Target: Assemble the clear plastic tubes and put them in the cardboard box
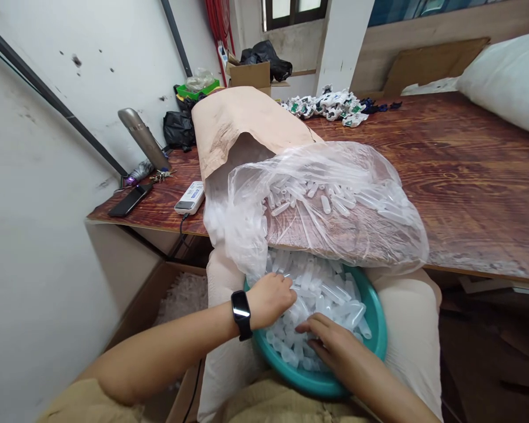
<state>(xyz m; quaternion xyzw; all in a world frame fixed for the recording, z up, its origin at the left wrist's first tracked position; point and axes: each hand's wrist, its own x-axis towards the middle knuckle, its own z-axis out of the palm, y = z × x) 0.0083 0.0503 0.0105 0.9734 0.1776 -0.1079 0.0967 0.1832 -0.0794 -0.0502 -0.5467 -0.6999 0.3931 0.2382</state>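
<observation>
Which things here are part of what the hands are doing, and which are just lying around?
In use: left hand, right hand, plastic tubes, teal basin, plastic bag, paper sack.
Lying about: phone, metal flask, cardboard box, pile of packets.

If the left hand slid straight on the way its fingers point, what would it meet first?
The left hand would likely push into the clear tubes heaped in the teal basin.

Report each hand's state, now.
Left hand: curled in the plastic tubes; grip cannot be told.
Right hand: open, fingers resting on the tubes.
</observation>
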